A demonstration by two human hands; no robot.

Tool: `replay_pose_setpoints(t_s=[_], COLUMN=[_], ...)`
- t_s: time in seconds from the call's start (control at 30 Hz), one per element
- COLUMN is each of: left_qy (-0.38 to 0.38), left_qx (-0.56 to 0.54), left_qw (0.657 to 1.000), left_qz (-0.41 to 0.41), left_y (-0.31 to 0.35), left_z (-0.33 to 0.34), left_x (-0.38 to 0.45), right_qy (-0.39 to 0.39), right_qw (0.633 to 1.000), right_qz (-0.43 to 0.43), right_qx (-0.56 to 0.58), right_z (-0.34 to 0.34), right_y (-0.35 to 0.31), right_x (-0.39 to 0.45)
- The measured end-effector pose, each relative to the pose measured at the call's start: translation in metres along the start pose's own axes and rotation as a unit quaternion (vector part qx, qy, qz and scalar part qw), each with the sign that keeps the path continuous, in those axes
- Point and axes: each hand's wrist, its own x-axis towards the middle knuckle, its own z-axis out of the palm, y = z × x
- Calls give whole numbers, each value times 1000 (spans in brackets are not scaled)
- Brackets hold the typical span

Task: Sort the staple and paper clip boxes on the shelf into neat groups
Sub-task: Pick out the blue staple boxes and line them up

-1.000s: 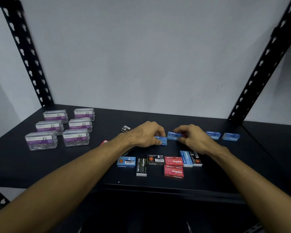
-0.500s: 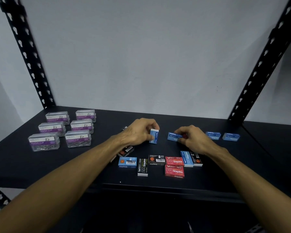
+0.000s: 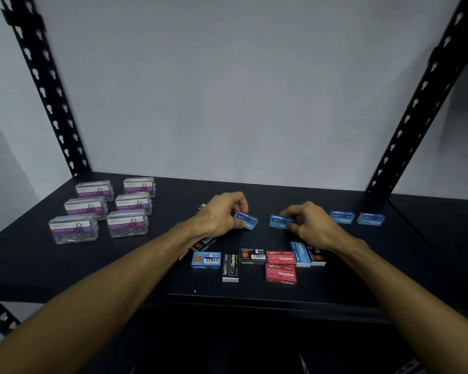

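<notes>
Left hand (image 3: 219, 215) pinches tilted blue staple box (image 3: 246, 220); right hand (image 3: 312, 225) holds second blue staple box (image 3: 278, 221) on shelf (image 3: 65, 265). Six paper clip boxes (image 3: 127, 224) grouped far left.

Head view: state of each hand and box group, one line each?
left hand: holding a blue staple box, tilted
right hand: fingers on second blue box, flat on shelf
two blue boxes: lined up, far right
paper clip boxes: six, grouped
mixed staple boxes: unsorted, front
</notes>
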Motion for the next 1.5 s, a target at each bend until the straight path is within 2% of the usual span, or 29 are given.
replay_pose_setpoints(t_s=[0.37, 0.6, 0.77, 1.03, 1.27, 1.5], left_qy=[-50, -30, -22, -27, -34, -39], left_qx=[89, 85, 43, -5, 42, 72], left_qw=[995, 996, 998, 998, 997, 995], left_qz=[2, 14, 35, 58, 61, 63], left_y=[7, 33, 73, 135, 156, 159], left_z=[2, 4, 24, 80, 125, 138], left_x=[3, 15, 36, 66, 83, 90], right_qy=[21, 79, 95, 80, 68, 65], right_qw=[1000, 996, 994, 988, 983, 986], right_qz=[-6, 7, 56, 125, 156, 145], right_qx=[14, 40, 23, -50, -67, -55], right_z=[2, -30, -60, -86, -85, -78], right_y=[-4, 7, 43, 100, 130, 138], right_x=[-1, -26, -47, -77, -83, -82])
